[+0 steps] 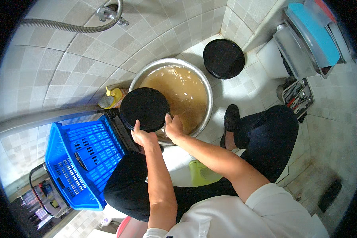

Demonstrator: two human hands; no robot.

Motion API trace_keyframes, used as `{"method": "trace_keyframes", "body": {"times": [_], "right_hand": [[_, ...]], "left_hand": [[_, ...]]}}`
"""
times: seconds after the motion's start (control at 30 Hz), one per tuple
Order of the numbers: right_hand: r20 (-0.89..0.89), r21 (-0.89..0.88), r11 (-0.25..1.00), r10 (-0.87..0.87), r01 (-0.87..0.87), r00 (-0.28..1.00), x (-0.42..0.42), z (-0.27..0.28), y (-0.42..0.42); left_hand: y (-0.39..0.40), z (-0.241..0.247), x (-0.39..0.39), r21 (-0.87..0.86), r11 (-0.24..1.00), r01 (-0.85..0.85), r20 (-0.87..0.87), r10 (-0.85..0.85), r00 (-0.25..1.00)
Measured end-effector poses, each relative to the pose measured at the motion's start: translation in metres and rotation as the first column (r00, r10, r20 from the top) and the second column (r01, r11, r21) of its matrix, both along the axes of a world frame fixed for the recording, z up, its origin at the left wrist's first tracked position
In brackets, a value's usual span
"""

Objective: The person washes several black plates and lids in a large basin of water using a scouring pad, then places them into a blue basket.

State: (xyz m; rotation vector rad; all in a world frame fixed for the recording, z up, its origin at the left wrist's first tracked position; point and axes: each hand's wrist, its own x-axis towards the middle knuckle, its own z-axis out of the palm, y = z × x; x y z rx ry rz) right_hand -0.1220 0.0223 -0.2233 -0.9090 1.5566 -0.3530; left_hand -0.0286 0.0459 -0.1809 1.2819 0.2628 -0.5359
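A round black plate (144, 108) is tilted over the left rim of a large metal basin (208, 117). My left hand (144, 136) grips its lower edge, thumb on top. My right hand (174, 128) holds the plate's right edge, just above the basin. Cloudy brown water (185, 89) with some bubbles fills much of the basin. Beyond it, on the tiled floor, sits another round black piece (224, 59); whether it is one plate or a stack, I cannot tell.
Left of the basin stand a yellow pump bottle (116, 95) and a blue plastic basket (86, 160). A flexible metal hose (77, 29) hangs from the wall tap (108, 13). At right are stacked plastic containers (297, 50) and a utensil tray (300, 99). Green plastic (203, 174) shows below my arms.
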Motion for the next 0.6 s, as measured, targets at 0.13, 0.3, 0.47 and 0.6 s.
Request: {"method": "trace_keyframes", "body": {"times": [0.13, 0.3, 0.47, 0.6], "right_hand": [[-0.139, -0.662, 0.724, 0.134, -0.193, 0.981, -0.022, 0.007, -0.010], [-0.194, -0.725, 0.596, 0.306, -0.347, 0.932, -0.032, 0.000, -0.047], [-0.197, -0.736, 0.593, 0.274, -0.327, 0.941, -0.021, -0.006, -0.057], [-0.151, -0.768, 0.573, 0.272, -0.286, 0.950, -0.027, -0.010, -0.087]], "left_hand": [[-0.008, 0.002, -0.012, 0.045, 0.999, -0.022, -0.026, 0.023, 0.999], [0.000, 0.002, -0.019, 0.007, 1.000, 0.030, -0.073, -0.029, 0.997], [-0.001, 0.010, -0.035, -0.014, 0.989, 0.150, -0.049, -0.150, 0.987], [0.008, 0.011, -0.036, -0.016, 0.975, 0.221, -0.042, -0.222, 0.974]]}}
